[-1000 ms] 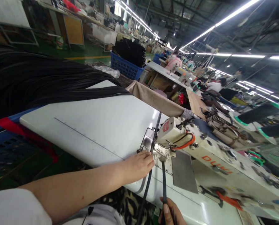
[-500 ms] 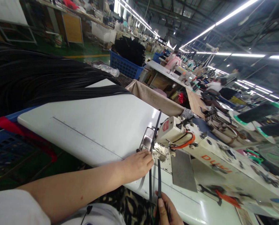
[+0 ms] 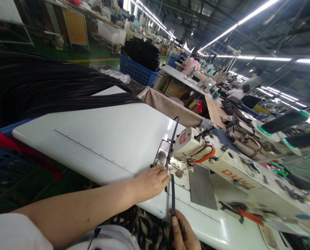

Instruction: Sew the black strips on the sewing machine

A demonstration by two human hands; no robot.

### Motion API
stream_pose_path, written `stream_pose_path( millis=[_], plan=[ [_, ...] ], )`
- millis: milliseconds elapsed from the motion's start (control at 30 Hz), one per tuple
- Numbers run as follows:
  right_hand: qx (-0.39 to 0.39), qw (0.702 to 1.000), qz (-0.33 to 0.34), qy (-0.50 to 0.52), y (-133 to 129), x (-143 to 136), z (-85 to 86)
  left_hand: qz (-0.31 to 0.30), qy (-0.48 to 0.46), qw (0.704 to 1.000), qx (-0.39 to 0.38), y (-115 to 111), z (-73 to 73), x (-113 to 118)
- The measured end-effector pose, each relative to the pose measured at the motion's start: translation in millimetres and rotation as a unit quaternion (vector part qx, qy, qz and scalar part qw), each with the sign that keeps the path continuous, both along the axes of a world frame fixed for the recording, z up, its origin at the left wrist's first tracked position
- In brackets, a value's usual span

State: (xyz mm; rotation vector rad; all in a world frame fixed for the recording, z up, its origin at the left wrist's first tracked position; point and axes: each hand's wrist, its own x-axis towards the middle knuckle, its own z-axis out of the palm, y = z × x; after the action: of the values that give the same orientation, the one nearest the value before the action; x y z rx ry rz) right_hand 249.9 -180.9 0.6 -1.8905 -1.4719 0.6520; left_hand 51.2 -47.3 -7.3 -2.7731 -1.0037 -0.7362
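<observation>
**Hold Positions**

White table [image 3: 105, 132] supports the sewing machine [image 3: 230, 168]. Left hand [image 3: 152, 184] touches the upper strip [image 3: 174, 135], apparently steadying it; finger closure cannot be determined. Right hand [image 3: 183, 231] pinches the lower strip [image 3: 173, 194], end toward the machine, apparently for alignment.

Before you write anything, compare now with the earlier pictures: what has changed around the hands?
The right hand has swung its black strip toward the left hand. Much less of the second strip trails on the near side of the left hand. Neither hand visibly took or released anything; the left stays by the sewing machine, the right keeps its grip.
</observation>
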Motion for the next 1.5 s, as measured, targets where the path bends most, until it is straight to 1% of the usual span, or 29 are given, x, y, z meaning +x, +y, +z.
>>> stream_pose_path(
  millis=[200, 333, 467, 633, 733, 833, 1000, 1167, 1233, 1300, 1400, 1500],
  plan=[
    [-0.029, 0.998, 0.013, 0.054, -2.0, -0.4, -5.4, 0.003, -0.008, 1.0, 0.001, -0.1, 1.2, 0.0],
    [-0.029, 0.998, 0.018, 0.046, -2.7, -3.6, -3.7, 0.009, -0.017, 1.0, 0.005, -0.1, -0.3, -0.2],
    [-0.025, 0.998, 0.023, 0.061, -3.0, -8.9, -0.2, 0.026, -0.05, 0.998, -0.029, 2.4, -4.9, -1.7],
    [-0.017, 0.996, 0.013, 0.089, -3.8, -13.3, 1.2, 0.039, -0.085, 0.992, -0.083, 13.4, -15.5, -3.0],
    [-0.017, 0.995, 0.01, 0.094, -3.6, -13.4, 2.1, 0.044, -0.097, 0.989, -0.098, 23.3, -21.3, -1.1],
    [-0.019, 0.994, 0.01, 0.109, -3.4, -13.6, 3.9, 0.05, -0.104, 0.988, -0.105, 31.8, -23.8, 1.5],
    [-0.015, 0.995, 0.0, 0.101, -2.3, -18.2, 6.3, 0.058, -0.115, 0.984, -0.125, 37.5, -21.4, 3.0],
    [0.004, 0.997, -0.011, 0.08, 2.6, -20.5, 6.1, 0.046, -0.109, 0.978, -0.173, 44.5, -11.5, -1.7],
    [0.004, 0.997, -0.001, 0.08, 5.4, -19.0, 5.6, 0.033, -0.129, 0.969, -0.208, 52.9, -6.9, -4.4],
    [0.0, 0.997, 0.019, 0.071, 8.4, -18.1, 4.6, 0.036, -0.149, 0.96, -0.233, 65.9, -3.7, -6.6],
    [0.001, 0.998, 0.035, 0.049, 12.9, -21.7, 2.6, 0.06, -0.159, 0.954, -0.247, 92.1, -3.3, -7.5],
    [0.002, 0.998, 0.053, 0.043, 17.6, -31.0, 0.9, 0.064, -0.152, 0.952, -0.256, 120.0, -4.6, -3.6]
  ],
)
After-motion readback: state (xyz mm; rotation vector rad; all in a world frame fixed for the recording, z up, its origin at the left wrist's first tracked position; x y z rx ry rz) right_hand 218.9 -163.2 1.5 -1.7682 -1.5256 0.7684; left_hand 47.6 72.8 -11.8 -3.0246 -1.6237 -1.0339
